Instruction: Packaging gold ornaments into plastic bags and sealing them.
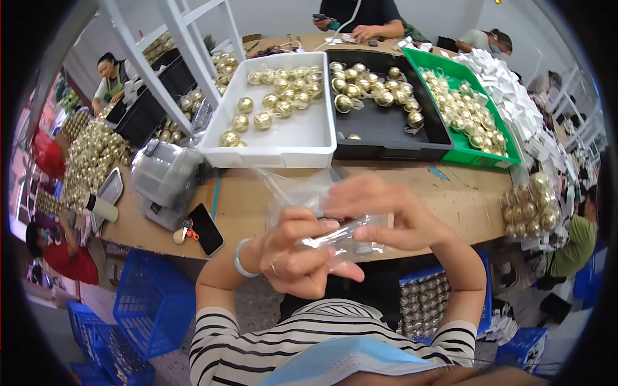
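Note:
In front of my body, over the table's near edge, I have a clear, shiny plastic package (344,241). My left hand (296,254) is closed on it with curled fingers, a ring on one and a pale bangle at the wrist. My right hand (393,212) reaches across from the other side, fingers stretched out and blurred, with the thumb apart and lying against the plastic. Beyond my hands, more clear film (290,186) lies near the white tray. Glare and my fingers hide the package's full shape and whether anything is inside.
A white tray (270,154), a black tray (393,153) and a green tray (499,159) hold gold ball ornaments. Left are stacked clear plastic packs (164,170), a phone (206,228) and orange-handled scissors (188,230). Packed balls (531,206) stand right; blue crates (154,302) below. Co-workers sit around.

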Motion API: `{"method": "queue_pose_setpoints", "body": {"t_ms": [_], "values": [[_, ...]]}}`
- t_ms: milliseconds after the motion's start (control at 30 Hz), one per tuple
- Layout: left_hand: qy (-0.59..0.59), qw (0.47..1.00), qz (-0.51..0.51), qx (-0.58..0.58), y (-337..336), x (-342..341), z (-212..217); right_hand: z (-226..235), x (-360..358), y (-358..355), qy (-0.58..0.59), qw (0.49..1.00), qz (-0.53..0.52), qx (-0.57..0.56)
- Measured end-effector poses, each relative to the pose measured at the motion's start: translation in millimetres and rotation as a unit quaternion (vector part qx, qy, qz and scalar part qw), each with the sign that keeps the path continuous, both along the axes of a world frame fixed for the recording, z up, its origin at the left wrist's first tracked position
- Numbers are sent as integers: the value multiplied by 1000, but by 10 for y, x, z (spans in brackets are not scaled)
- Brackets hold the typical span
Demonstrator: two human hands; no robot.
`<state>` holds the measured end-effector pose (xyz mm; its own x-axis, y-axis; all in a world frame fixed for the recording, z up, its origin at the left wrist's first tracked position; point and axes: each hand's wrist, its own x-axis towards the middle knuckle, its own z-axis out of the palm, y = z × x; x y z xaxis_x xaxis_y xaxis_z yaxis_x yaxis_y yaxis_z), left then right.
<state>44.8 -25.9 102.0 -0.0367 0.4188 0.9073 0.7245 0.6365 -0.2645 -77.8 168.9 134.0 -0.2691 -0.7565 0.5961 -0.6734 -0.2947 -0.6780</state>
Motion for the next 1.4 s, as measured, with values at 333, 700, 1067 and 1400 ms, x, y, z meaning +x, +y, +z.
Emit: {"method": "queue_pose_setpoints", "body": {"t_ms": [333, 700, 1067, 1400], "values": [[-189, 945, 0, 269, -82, 190, -174, 187, 360, -97, 412, 902, -112, 65], [-229, 608, 140, 747, -65, 186, -1643, -674, -1335, -2793, 130, 957, -97, 239], [-388, 825, 319, 258, -42, 479, -1406, -1553, -1539, -3623, 243, 893, -45, 377], [-518, 829, 209, 40, -99, 257, -1323, -1212, -994, -118, 302, 899, -236, 212]]}}
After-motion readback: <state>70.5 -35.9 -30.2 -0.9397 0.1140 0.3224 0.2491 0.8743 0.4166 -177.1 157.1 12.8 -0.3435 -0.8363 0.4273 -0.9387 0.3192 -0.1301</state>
